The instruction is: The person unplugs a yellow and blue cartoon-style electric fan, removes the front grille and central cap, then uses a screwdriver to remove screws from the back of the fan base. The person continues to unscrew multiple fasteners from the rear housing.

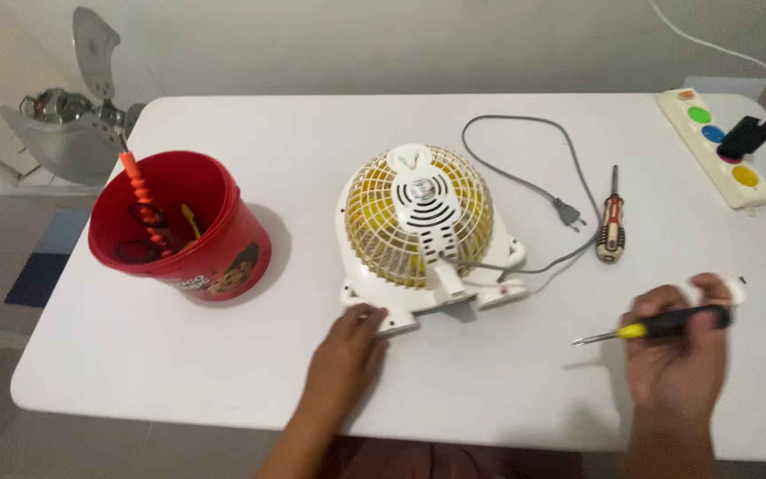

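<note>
Small white-and-yellow fan point(418, 226): face-down at centre of white counter point(223, 355). Left hand point(347, 346): open, fingertips on fan base. Right hand point(680, 355): closed around black-handled screwdriver point(658, 326), right of fan. Red bucket point(179, 226): left of fan, holding tools.

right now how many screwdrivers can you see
2. One black and yellow screwdriver is held in the right hand; a second screwdriver lies on the table beside the fan's plug. The red bucket may hide more.

Single head-worn view, looking steeply down, near, over white table point(223, 355)
</note>
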